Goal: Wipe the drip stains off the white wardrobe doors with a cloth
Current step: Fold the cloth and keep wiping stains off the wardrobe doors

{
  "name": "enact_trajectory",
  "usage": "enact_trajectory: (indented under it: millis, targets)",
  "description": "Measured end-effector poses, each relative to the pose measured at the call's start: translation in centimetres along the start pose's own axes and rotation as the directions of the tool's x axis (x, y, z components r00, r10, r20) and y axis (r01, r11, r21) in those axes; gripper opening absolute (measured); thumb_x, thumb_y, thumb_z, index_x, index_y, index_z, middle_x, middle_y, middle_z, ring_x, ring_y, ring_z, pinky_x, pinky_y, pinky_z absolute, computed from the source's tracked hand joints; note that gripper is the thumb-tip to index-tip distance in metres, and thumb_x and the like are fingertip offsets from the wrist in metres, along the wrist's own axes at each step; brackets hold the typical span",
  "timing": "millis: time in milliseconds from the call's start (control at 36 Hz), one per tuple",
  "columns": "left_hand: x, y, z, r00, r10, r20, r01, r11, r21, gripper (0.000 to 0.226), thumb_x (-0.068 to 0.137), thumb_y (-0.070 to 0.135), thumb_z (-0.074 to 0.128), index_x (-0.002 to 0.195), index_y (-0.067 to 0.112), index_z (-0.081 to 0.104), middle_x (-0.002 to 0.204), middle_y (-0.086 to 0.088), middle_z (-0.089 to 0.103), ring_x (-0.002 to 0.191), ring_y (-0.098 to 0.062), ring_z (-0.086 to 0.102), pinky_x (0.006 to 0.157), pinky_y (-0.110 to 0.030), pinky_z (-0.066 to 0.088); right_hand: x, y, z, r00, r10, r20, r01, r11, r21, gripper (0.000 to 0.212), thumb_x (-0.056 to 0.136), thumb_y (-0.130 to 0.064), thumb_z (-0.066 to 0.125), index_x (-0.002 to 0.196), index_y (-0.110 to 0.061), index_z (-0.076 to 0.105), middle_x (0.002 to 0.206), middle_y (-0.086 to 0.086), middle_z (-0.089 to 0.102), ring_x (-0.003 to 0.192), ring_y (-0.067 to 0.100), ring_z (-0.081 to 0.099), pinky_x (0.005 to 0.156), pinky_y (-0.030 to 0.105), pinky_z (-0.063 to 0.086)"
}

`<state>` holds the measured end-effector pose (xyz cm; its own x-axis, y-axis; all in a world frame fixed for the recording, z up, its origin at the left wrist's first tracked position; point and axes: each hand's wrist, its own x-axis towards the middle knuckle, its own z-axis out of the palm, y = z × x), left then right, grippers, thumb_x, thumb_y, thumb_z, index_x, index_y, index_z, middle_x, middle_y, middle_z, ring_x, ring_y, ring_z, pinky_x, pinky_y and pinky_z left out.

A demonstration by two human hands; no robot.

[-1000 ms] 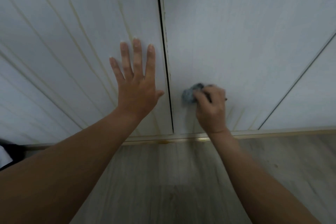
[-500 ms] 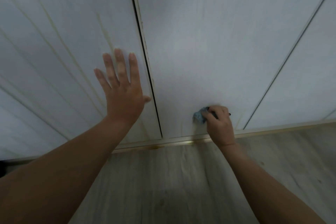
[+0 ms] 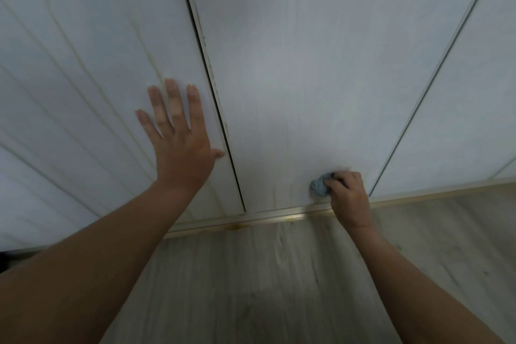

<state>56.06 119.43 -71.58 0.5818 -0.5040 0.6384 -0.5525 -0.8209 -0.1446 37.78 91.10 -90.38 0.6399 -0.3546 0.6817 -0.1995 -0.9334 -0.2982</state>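
Left hand spread flat, fingers straight, pressed on left white wardrobe door; right hand curled round crumpled blue-grey cloth, holding it against middle white door near bottom edge; faint yellowish drip streaks just left of cloth; pale wood-grain floor below; no readable writing.

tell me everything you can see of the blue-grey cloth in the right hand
The small blue-grey cloth is crumpled into a tight wad, soft and wrinkled like fabric. Only its left part shows; the rest is hidden under the curled fingers of the right hand, which grips it. It is held against the middle white wardrobe door, low down, just above the pale bottom rail and near the door's right edge. To its left lie faint yellowish streaks.
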Motion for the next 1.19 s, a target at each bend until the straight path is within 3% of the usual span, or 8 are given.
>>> enact_trajectory:
  millis: [222, 361, 556, 917, 1028, 1083, 1139, 1195]
  targets:
    - [0.0, -0.5, 0.5, 0.999, 0.024, -0.026, -0.024, 1.0, 0.008, 0.153, 0.061, 0.078, 0.078, 0.161, 0.006, -0.012, 0.164, -0.036, 0.006, 0.149, -0.061, 0.01, 0.116, -0.078, 0.01, 8.1, -0.4, -6.0, 0.877, 0.013, -0.48, 0.021, 0.998, 0.066, 0.026, 0.1, -0.001, 0.049, 0.094, 0.005, 0.074, 0.098, 0.025, 0.062, 0.096, 0.035, 0.053, 0.085, 0.04, 0.047]
    - [0.0, -0.3, 0.1, 1.0, 0.015, -0.015, -0.015, 1.0, 0.005, 0.154, 0.059, 0.075, 0.08, 0.161, 0.006, -0.012, 0.164, -0.036, 0.007, 0.149, -0.06, 0.008, 0.116, -0.078, 0.01, 6.3, 0.6, -4.6, 0.894, 0.013, -0.448, -0.007, 1.0, 0.014, 0.022, 0.097, 0.006, 0.05, 0.093, 0.007, 0.072, 0.1, 0.026, 0.062, 0.093, 0.04, 0.055, 0.088, 0.034, 0.039]
    - [0.1, -0.3, 0.1, 1.0, 0.011, -0.008, -0.011, 1.0, -0.004, 0.155, 0.058, 0.071, 0.083, 0.161, 0.007, -0.015, 0.164, -0.035, 0.004, 0.149, -0.06, 0.007, 0.116, -0.078, 0.008, -0.8, 3.3, -0.4, 0.975, 0.218, -0.053, -0.214, 0.975, 0.06, 0.026, 0.084, -0.007, 0.049, 0.083, 0.002, 0.074, 0.092, 0.02, 0.063, 0.081, 0.044, 0.058, 0.079, 0.027, 0.031]
    - [0.0, -0.2, 0.4, 0.999, 0.004, -0.033, -0.003, 1.0, 0.023, 0.151, 0.063, 0.079, 0.076, 0.161, 0.005, -0.011, 0.163, -0.036, 0.006, 0.149, -0.06, 0.01, 0.116, -0.077, 0.01, 3.6, 3.1, -2.8, 0.764, 0.495, -0.414, -0.418, 0.868, 0.268, 0.025, 0.08, 0.009, 0.055, 0.1, 0.001, 0.067, 0.109, 0.025, 0.061, 0.101, 0.041, 0.056, 0.082, 0.041, 0.047]
    - [0.1, -0.1, 0.3, 1.0, 0.004, -0.022, -0.003, 1.0, 0.025, 0.153, 0.062, 0.075, 0.08, 0.16, 0.006, -0.015, 0.163, -0.037, 0.005, 0.149, -0.061, 0.008, 0.116, -0.077, 0.009, -0.3, 4.2, 0.1, 0.595, 0.781, -0.19, -0.679, 0.614, 0.402, 0.022, 0.081, 0.006, 0.054, 0.099, 0.003, 0.066, 0.103, 0.027, 0.062, 0.098, 0.04, 0.06, 0.086, 0.044, 0.048]
    - [0.2, 0.0, 0.1, 1.0, -0.005, -0.013, 0.006, 1.0, 0.022, 0.153, 0.062, 0.075, 0.08, 0.16, 0.006, -0.016, 0.163, -0.037, 0.005, 0.149, -0.061, 0.008, 0.116, -0.078, 0.009, -1.8, 5.1, 0.9, 0.347, 0.937, 0.052, -0.806, 0.269, 0.528, 0.017, 0.085, 0.008, 0.06, 0.093, -0.006, 0.066, 0.102, 0.02, 0.066, 0.097, 0.034, 0.064, 0.085, 0.041, 0.052]
    - [0.2, 0.1, -0.1, 1.0, -0.016, 0.003, 0.015, 1.0, 0.022, 0.153, 0.062, 0.074, 0.079, 0.16, 0.005, -0.016, 0.164, -0.038, 0.005, 0.149, -0.061, 0.007, 0.115, -0.078, 0.01, -2.6, 5.9, 1.0, 0.151, 0.97, 0.19, -0.777, -0.002, 0.63, 0.022, 0.088, 0.003, 0.068, 0.082, -0.017, 0.062, 0.099, 0.013, 0.067, 0.091, 0.025, 0.063, 0.079, 0.033, 0.054]
    - [0.1, 0.1, -0.1, 1.0, -0.016, 0.009, 0.016, 1.0, 0.027, 0.152, 0.063, 0.074, 0.079, 0.161, 0.004, -0.014, 0.163, -0.038, 0.005, 0.149, -0.062, 0.007, 0.115, -0.078, 0.01, -2.2, 6.2, 0.5, 0.122, 0.977, 0.175, -0.688, -0.044, 0.724, 0.027, 0.09, -0.001, 0.069, 0.081, -0.024, 0.059, 0.094, 0.008, 0.065, 0.087, 0.019, 0.063, 0.077, 0.028, 0.055]
